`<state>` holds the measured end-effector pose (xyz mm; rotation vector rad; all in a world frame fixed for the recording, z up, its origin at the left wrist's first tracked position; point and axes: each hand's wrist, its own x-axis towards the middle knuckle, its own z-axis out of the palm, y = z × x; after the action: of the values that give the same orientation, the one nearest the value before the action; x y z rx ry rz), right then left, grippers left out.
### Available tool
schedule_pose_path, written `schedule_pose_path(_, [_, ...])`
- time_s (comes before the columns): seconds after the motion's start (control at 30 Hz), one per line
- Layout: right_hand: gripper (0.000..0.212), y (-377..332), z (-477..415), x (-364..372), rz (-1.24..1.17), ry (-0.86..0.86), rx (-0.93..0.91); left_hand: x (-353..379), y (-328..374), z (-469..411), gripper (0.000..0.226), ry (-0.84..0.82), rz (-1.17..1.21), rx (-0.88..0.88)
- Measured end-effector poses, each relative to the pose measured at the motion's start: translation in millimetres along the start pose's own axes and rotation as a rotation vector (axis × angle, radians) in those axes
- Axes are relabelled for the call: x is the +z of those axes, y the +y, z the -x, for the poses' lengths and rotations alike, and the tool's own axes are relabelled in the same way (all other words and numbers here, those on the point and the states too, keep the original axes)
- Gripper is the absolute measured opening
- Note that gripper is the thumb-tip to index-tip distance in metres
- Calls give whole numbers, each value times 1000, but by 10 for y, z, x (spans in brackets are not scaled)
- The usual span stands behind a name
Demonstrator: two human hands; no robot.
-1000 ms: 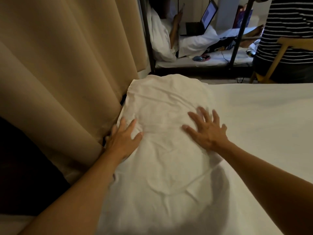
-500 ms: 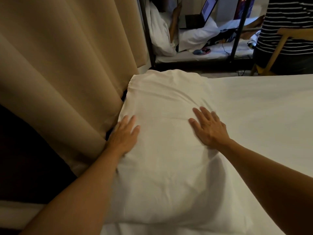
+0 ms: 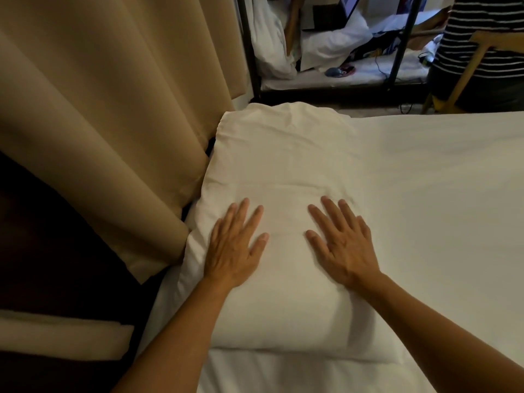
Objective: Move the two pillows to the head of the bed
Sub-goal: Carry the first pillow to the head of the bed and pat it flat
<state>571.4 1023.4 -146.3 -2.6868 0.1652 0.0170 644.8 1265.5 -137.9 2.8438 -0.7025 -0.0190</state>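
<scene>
A white pillow (image 3: 283, 165) lies lengthwise along the left edge of the bed (image 3: 439, 208), against the beige curtain. Another white layer shows under its near end, but I cannot tell whether that is a second pillow. My left hand (image 3: 235, 245) rests flat on the pillow's near left part, fingers spread and holding nothing. My right hand (image 3: 343, 242) presses flat on the near right part, palm down, fingers apart. Both forearms reach in from the bottom of the view.
A beige curtain (image 3: 113, 123) hangs close along the bed's left side. Beyond the bed stands a dark metal bunk frame (image 3: 397, 46) with bedding and a laptop (image 3: 329, 12). A person in a striped shirt (image 3: 482, 38) stands at the far right by a wooden chair (image 3: 465, 72).
Both hands slid toward me along the pillow and now lie flatter and closer together. The view has tilted down, showing the pillow's near end.
</scene>
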Motion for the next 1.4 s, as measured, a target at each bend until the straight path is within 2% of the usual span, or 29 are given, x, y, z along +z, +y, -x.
schedule_pose_path(0.23, [69,361,153,-119,-73,2,201,-83,-326,242,68,-32,50,-363])
schedule_pose_path(0.3, [73,401,190,-140,-143,5,194,-136,-328,271,66,-34,83,-417])
schedule_pose_path(0.47, [80,97,324,-137,-398,-4,189,-167,-382,355,79,-42,451,-657])
schedule_pose_path(0.6, [81,-152,279,-180,-470,29,171,-423,-403,113,79,95,494,-500])
schedule_pose_path(0.67, [80,-252,291,-177,-491,33,152,-577,-442,28,76,158,434,-471])
schedule_pose_path(0.77, [80,-317,362,-66,-472,1,150,-617,-533,91,69,93,259,-537])
schedule_pose_path(0.9, [82,-163,385,52,-347,-48,166,-413,-655,308,75,-32,254,-608])
schedule_pose_path(1.0, [83,-99,285,-84,-212,-31,194,-441,-601,264,76,6,81,-602])
schedule_pose_path(1.07, [80,-174,124,-233,-151,23,184,-520,-476,146,72,88,-40,-477])
schedule_pose_path(1.13, [75,-307,-85,-332,-127,61,123,-570,-277,-36,67,106,-76,-248])
schedule_pose_path(1.23, [70,-523,-331,-304,-49,2,-5,-555,82,-285,60,3,-55,-15])
schedule_pose_path(1.3, [68,-544,-404,-226,29,-75,-24,-484,158,-357,58,-82,-64,-7])
schedule_pose_path(1.4, [65,-321,-370,-209,32,-139,90,-390,-50,-308,56,-171,-64,-123])
